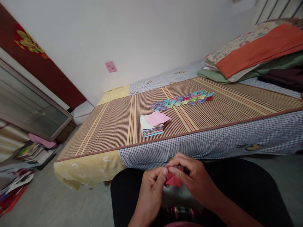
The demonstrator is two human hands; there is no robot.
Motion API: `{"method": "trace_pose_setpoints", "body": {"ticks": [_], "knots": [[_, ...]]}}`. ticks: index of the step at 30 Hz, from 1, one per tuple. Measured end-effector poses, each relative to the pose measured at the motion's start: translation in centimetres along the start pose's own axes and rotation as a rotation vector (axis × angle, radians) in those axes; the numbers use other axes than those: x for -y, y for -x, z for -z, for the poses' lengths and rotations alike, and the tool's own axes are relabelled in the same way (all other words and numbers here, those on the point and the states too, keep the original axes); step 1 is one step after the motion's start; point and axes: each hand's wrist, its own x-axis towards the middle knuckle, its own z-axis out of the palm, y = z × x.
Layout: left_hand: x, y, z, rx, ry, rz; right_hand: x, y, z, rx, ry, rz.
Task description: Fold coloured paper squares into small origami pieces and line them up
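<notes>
A small folded piece of red paper is held between my two hands, above my lap. My left hand pinches its left edge between thumb and fingers. From the right, my right hand grips its upper edge, the thumb lying over the paper. The fingers behind the paper are partly hidden. In front of me on the bed mat lies a stack of coloured paper squares, with a pink sheet turned askew on top. Beyond it, several small folded paper pieces in many colours sit in slanting rows.
A striped bamboo mat covers the bed, its brown-edged front just past my knees. Folded bedding is piled at the right. A pink note is stuck on the wall. At the left stand a glass-fronted cabinet and books.
</notes>
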Motion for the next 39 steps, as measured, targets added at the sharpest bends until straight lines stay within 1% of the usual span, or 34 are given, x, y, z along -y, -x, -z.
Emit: {"method": "trace_pose_setpoints", "body": {"ticks": [2,5,8,11,14,18,20,22,24,27,30,33,35,37,39], "knots": [[-0.1,0.2,-0.2,-0.016,-0.027,-0.024,0.1,0.0,0.0,-0.02,0.016,-0.002],[-0.2,0.3,-0.4,0.021,-0.047,-0.05,0.1,0.1,-0.1,-0.048,0.028,-0.001],[-0.2,0.1,-0.5,0.091,0.012,-0.019,0.1,0.1,-0.2,-0.062,0.031,-0.006],[0.0,-0.2,-0.5,0.114,0.073,0.012,0.1,0.1,0.0,-0.032,0.018,-0.019],[-0.1,-0.3,-0.4,0.114,0.047,0.01,0.0,-0.1,0.2,0.023,-0.007,-0.043],[0.0,-0.3,-0.4,0.066,0.027,0.013,0.2,-0.2,0.3,-0.02,-0.036,-0.064],[0.1,-0.3,-0.4,0.05,0.068,0.038,0.2,-0.2,0.2,-0.028,-0.128,-0.123],[0.2,-0.3,-0.5,0.057,0.091,0.059,0.1,-0.2,0.2,-0.012,-0.274,-0.211],[0.4,-0.2,-0.7,0.064,0.091,0.054,0.0,-0.2,0.2,-0.015,-0.364,-0.257],[0.6,-0.1,-1.0,0.052,0.098,0.014,-0.3,-0.2,0.3,-0.046,-0.339,-0.229],[0.6,0.0,-1.1,0.053,0.09,-0.002,-0.4,-0.1,0.5,-0.043,-0.326,-0.203],[0.4,-0.2,-1.1,0.076,0.081,-0.007,-0.4,-0.2,0.7,0.002,-0.356,-0.21],[0.4,-0.3,-1.1,0.087,0.09,-0.008,-0.3,-0.2,0.7,0.03,-0.336,-0.202],[0.5,-0.4,-1.2,0.067,0.092,-0.009,-0.4,-0.3,0.7,0.029,-0.273,-0.157],[0.7,-0.4,-1.4,0.013,0.08,-0.015,-0.5,-0.3,0.7,0.041,-0.247,-0.14]]}}
